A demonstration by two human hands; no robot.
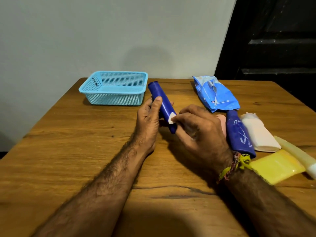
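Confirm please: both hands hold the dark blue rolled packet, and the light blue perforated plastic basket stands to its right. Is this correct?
Not quite. In the head view the light blue perforated plastic basket stands to the left of the dark blue rolled packet, not to its right. The left hand and the right hand do both hold the packet.

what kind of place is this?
Probably a room at home, not a lab: a wooden table pushed against a plain wall, a dark door at the right, a plastic basket.
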